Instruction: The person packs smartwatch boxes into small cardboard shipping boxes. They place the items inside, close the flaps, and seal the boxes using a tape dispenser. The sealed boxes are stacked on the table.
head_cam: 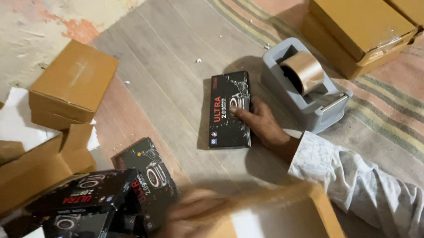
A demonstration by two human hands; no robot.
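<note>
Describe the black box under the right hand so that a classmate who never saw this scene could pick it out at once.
Find the grey tape dispenser on the striped mat. Directly to its left lies a flat black box, with the right hand resting on its edge. Unlike the other black boxes heaped at lower left, it lies alone.

Blurred by motion: left hand [183, 232] and open cardboard box [275, 225], near; box cut off by bottom edge.

From my remote seat, light is dim and warm, strongest toward twelve o'clock. The tape dispenser [306, 87] throws a soft shadow toward nine o'clock. My left hand [186, 231] and the open carton [275, 225] at six o'clock smear with motion blur; corners bend slightly.
</note>
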